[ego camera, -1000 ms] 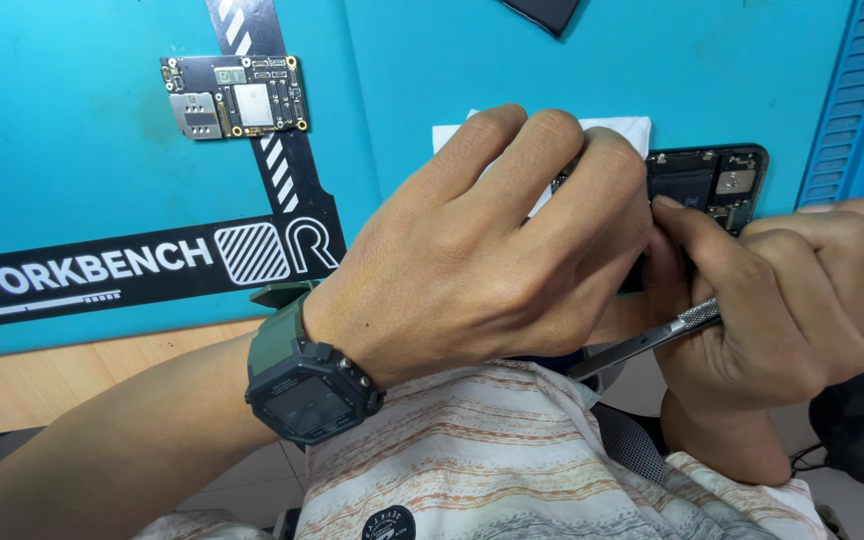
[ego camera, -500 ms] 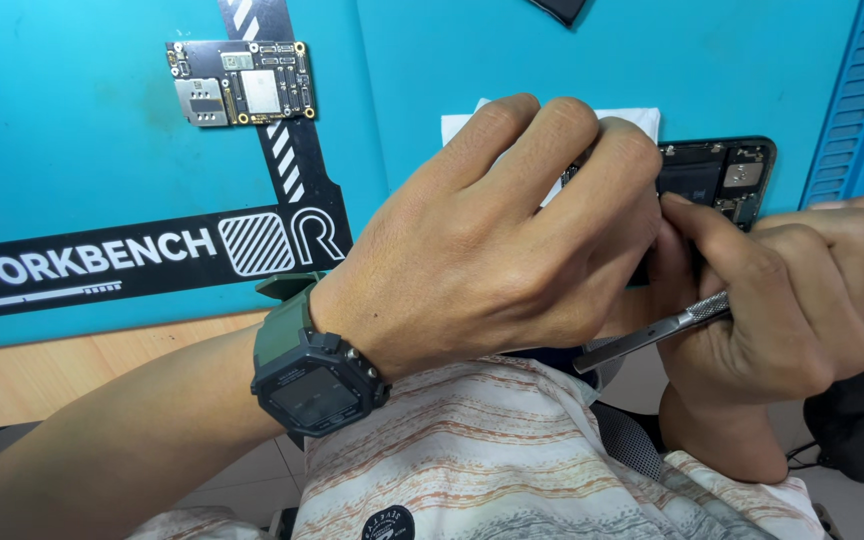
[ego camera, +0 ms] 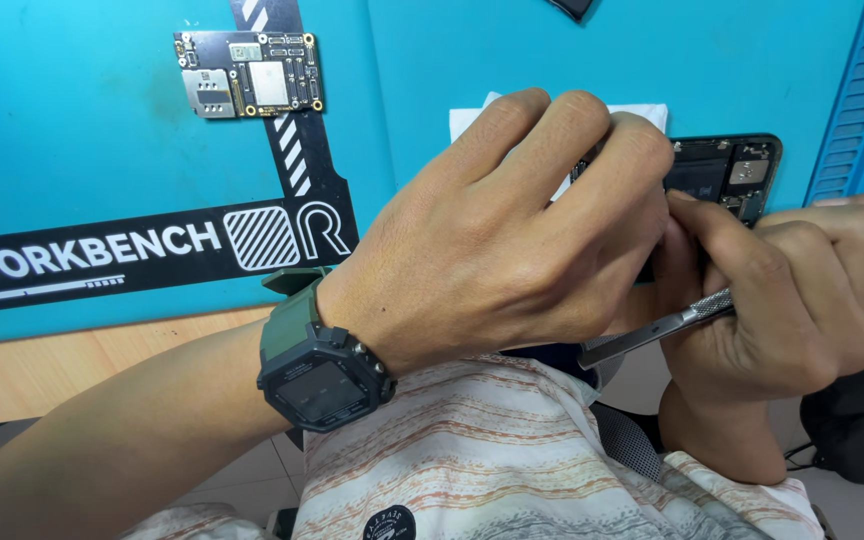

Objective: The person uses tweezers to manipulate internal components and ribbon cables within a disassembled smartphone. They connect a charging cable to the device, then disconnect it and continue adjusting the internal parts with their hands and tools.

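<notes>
My left hand (ego camera: pixel 512 240), with a dark green watch on the wrist, curls over an opened black phone (ego camera: pixel 727 175) and holds it down; most of the phone is hidden beneath the fingers. My right hand (ego camera: pixel 792 300) grips metal tweezers (ego camera: pixel 657 328), whose tip is hidden behind my left fingers at the phone's open back. A white sheet (ego camera: pixel 492 110) lies under the phone on the blue work mat (ego camera: pixel 102 150).
A bare circuit board (ego camera: pixel 247 88) lies on the mat at the upper left. A ribbed blue tray edge (ego camera: pixel 857 100) runs along the right. A dark object (ego camera: pixel 577 8) sits at the top edge. The wooden table edge (ego camera: pixel 102 365) lies below the mat.
The view has drifted slightly, so the circuit board and phone sit a little further right and higher. Both hands keep their grip on the phone and tweezers.
</notes>
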